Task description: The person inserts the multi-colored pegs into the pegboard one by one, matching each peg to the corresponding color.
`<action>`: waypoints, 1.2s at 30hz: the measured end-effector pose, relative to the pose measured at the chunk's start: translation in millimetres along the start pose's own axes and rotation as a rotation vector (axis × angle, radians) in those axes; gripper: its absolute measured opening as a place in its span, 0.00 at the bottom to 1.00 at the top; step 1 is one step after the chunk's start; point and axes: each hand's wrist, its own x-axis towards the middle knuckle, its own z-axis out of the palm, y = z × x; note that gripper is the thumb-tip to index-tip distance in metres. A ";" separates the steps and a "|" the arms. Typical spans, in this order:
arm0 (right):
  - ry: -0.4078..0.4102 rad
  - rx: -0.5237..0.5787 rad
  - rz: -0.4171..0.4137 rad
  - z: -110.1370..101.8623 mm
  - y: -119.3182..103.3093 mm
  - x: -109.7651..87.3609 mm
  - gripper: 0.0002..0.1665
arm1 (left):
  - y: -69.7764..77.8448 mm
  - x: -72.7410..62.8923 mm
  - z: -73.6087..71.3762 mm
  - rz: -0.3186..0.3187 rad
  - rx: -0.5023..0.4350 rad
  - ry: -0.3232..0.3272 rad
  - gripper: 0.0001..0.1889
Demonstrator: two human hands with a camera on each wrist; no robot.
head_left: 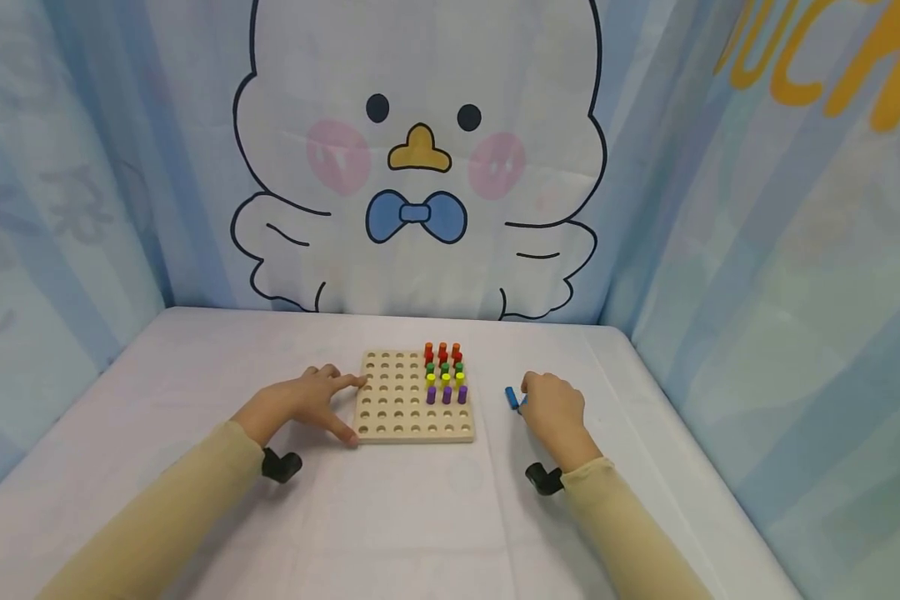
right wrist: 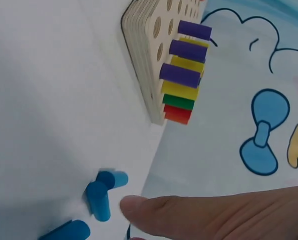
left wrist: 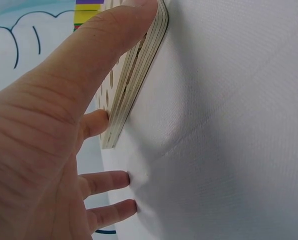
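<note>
A square wooden pegboard (head_left: 412,435) lies mid-table. On its right side stand short rows of orange, red, green, yellow (head_left: 446,380) and purple pegs (head_left: 447,395). My left hand (head_left: 307,404) rests at the board's left edge; its thumb touches the near corner and a finger touches the side, the others spread on the cloth. My right hand (head_left: 557,412) reaches down over several loose blue pegs (head_left: 512,397) right of the board. In the right wrist view, its straight thumb (right wrist: 163,215) sits close beside two touching blue pegs (right wrist: 99,200); the other fingers are mostly hidden.
A white cloth (head_left: 420,517) covers the table. Behind it hangs a curtain (head_left: 420,267) with a cartoon duck, and more curtains (head_left: 780,250) close in both sides. Another blue peg (right wrist: 66,231) lies nearer the right wrist camera.
</note>
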 end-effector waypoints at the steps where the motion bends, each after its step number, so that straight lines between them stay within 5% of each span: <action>1: -0.035 -0.010 0.019 -0.4 2.8 -0.6 0.12 | -0.2 -0.2 -0.2 -0.002 -0.002 0.000 0.60; 6: -0.140 -0.027 0.065 2.6 14.6 -2.4 0.13 | -1.5 -1.0 -0.6 0.001 0.000 -0.003 0.60; 14: -0.185 0.011 0.076 7.6 23.5 -4.4 0.10 | -0.7 -2.0 -0.6 0.016 0.009 0.004 0.60; 36: -0.133 0.171 0.002 5.8 9.8 -1.6 0.12 | 2.1 -3.3 -2.6 0.010 0.002 0.000 0.59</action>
